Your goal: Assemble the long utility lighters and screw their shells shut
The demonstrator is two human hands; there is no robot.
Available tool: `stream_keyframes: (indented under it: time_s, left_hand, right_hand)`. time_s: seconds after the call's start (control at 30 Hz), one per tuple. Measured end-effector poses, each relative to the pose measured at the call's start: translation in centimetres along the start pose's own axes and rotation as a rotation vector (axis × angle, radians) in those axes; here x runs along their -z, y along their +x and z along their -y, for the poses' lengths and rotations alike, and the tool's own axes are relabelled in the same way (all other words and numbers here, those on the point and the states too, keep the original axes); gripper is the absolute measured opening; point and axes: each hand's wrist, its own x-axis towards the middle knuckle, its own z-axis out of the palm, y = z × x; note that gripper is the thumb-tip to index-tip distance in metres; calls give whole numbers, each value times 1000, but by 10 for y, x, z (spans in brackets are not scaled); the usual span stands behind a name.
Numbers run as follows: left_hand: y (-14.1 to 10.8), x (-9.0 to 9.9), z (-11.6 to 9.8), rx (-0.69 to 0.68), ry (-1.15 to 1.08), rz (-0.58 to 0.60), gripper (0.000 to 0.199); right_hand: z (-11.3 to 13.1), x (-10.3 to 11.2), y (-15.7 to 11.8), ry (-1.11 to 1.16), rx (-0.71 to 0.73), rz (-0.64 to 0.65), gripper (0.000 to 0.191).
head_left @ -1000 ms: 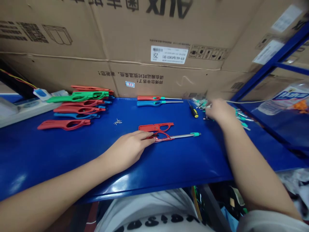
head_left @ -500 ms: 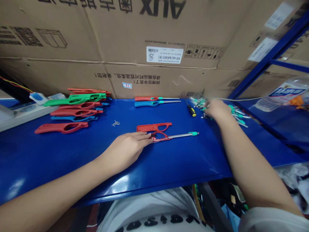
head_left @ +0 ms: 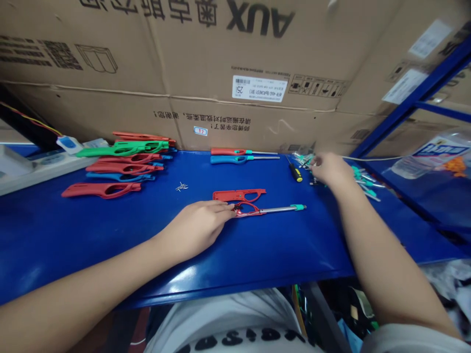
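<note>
My left hand (head_left: 200,223) rests over the handle of a red gas lighter (head_left: 247,210), fingers closed on it. The lighter lies flat with its metal tube (head_left: 281,209) pointing right and a teal piece (head_left: 298,208) near the tip. Most of its handle is hidden under the hand. Just beyond lies a red half shell (head_left: 239,195). My right hand (head_left: 333,169) reaches into a pile of metal lighter tubes with teal parts (head_left: 362,179) at the back right. Its fingers are bent together and slightly blurred; whatever they pinch cannot be made out.
A red lighter (head_left: 231,151) and a blue lighter (head_left: 231,159) lie at the back. Left are stacked handle shells (head_left: 125,169), small screws (head_left: 181,186) and a power strip (head_left: 47,164). A screwdriver (head_left: 295,172) lies beside the tubes. Cardboard (head_left: 198,108) backs the blue table (head_left: 121,230); a bottle (head_left: 423,157) stands right.
The view has shifted slightly, so everything appears a little further right. My left hand stays on the red lighter, and my right hand remains at the pile with its fingers moving a little.
</note>
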Motion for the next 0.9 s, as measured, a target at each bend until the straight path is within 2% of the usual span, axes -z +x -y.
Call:
stream_keyframes:
  time_s: [0.1,0.27,0.47,0.53,0.6,0.73,0.8,0.9]
  left_hand:
    - [-1,-1,-1,-2,-3,-21,30]
    - [-2,-3,-2,4,19,-49,29]
    - [-2,-2,-4,-10,24,-66,28]
    - [-2,-1,-4,-12,22,-72,28]
    - [-2,-1,-3,-18,26,-80,28]
    - [-1,1,-2,-25,32,-73,27]
    - [-1,2,-3,-23,32,-72,26]
    - [-1,3,-4,-20,31,-73,25]
  right_hand:
    - [-5,-2,4,-62,-41,51,25]
    - [-8,-7,9,-97,-77,75,16]
    - [-8,-7,10,-33,-24,-45,17]
    - [-7,-7,10,38,66,-84,17]
    - [-3,-6,8,148,199,-63,16]
    - [11,-9,-3,285,490,216,11]
    - [18,-11,-9,284,538,291,10]
    - [24,-11,-14,297,571,281,11]
